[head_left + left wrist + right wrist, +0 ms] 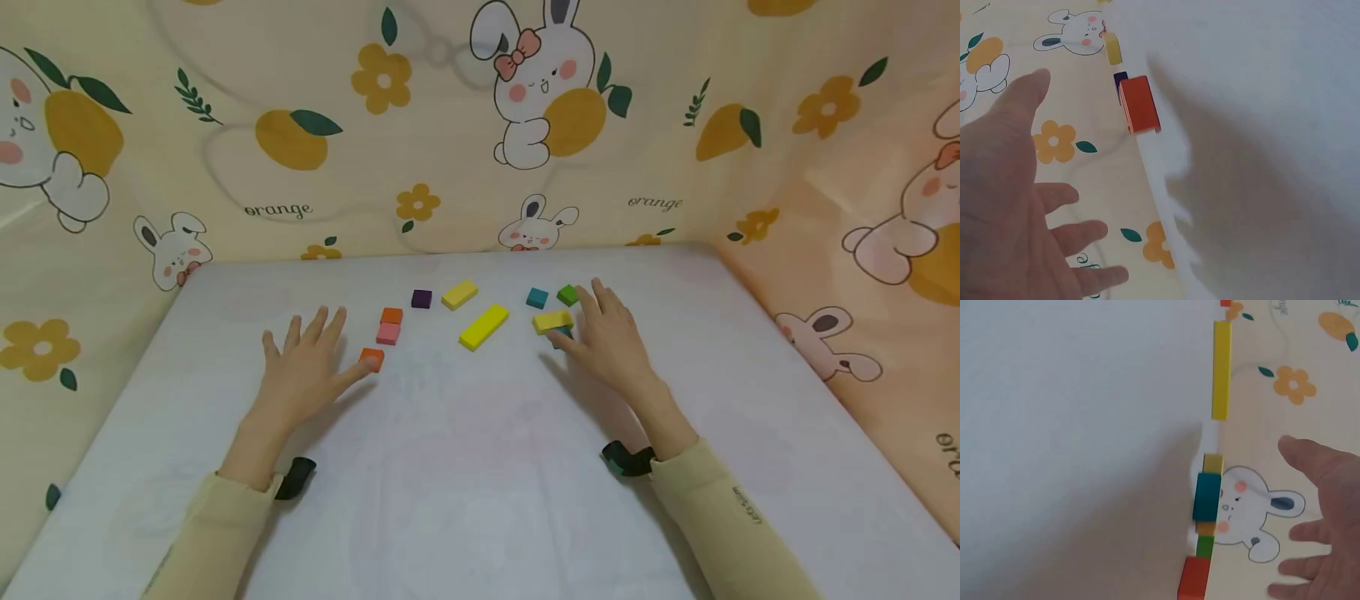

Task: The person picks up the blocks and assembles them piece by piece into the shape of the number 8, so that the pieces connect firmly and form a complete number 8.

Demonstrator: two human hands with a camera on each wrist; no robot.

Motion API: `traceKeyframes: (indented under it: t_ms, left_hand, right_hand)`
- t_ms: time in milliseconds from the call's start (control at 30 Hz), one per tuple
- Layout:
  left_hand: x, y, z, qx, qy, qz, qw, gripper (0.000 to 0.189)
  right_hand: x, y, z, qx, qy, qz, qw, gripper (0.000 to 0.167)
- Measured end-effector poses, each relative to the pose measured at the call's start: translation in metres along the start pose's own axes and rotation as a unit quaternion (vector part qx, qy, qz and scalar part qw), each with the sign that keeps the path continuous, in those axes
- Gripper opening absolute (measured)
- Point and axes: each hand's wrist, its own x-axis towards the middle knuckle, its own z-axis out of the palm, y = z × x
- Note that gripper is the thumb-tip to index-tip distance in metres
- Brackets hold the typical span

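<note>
My left hand [300, 375] hovers with spread fingers at the left of the blocks, casting a shadow on the table. Its thumb overlaps the nearest orange block [369, 357] in the head view; the left wrist view shows that block [1140, 105] apart from the thumb. A pink block [387, 335] and another orange block [392, 316] lie just beyond. Over on the right, my right hand [611, 342] is also spread and holds nothing. Close to its thumb are a yellow block [549, 322] and a blue block [560, 341]. A green block [567, 294] sits by its fingertips.
Farther back lie a purple block [422, 298], a short yellow block [460, 294] and a teal block [537, 297]. Between the hands lies a long yellow block [483, 327]. A red block [1194, 580] shows in the right wrist view. A patterned curtain [450, 150] stands behind the white table [465, 483].
</note>
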Motion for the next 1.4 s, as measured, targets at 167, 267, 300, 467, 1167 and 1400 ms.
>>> traceKeyframes:
  t_ms: [167, 267, 300, 467, 1167, 1400]
  left_hand:
    - [0.01, 0.005, 0.002, -0.034, 0.004, 0.023, 0.9991, 0.101]
    - [0.015, 0.005, 0.003, -0.054, -0.002, 0.034, 0.998, 0.104]
    - [0.016, 0.005, 0.003, -0.058, -0.005, 0.038, 0.9976, 0.105]
    - [0.021, -0.003, 0.001, -0.097, -0.035, 0.054, 0.9932, 0.105]
    - [0.029, -0.023, 0.004, -0.268, -0.077, 0.068, 0.9578, 0.056]
    - [0.029, -0.026, 0.01, -0.271, -0.079, 0.042, 0.9584, 0.047]
  right_hand:
    - [0.008, -0.013, 0.005, 0.045, 0.027, -0.042, 0.9978, 0.08]
    - [0.013, -0.022, 0.009, 0.066, 0.011, -0.048, 0.9966, 0.08]
    - [0.015, -0.024, 0.01, 0.077, 0.004, -0.051, 0.9957, 0.08]
    - [0.022, -0.036, 0.017, 0.114, -0.011, -0.067, 0.9912, 0.076]
    - [0.06, -0.05, 0.037, 0.24, -0.021, -0.058, 0.9687, 0.04]
    - [0.065, -0.048, 0.036, 0.296, -0.049, -0.038, 0.9532, 0.036]
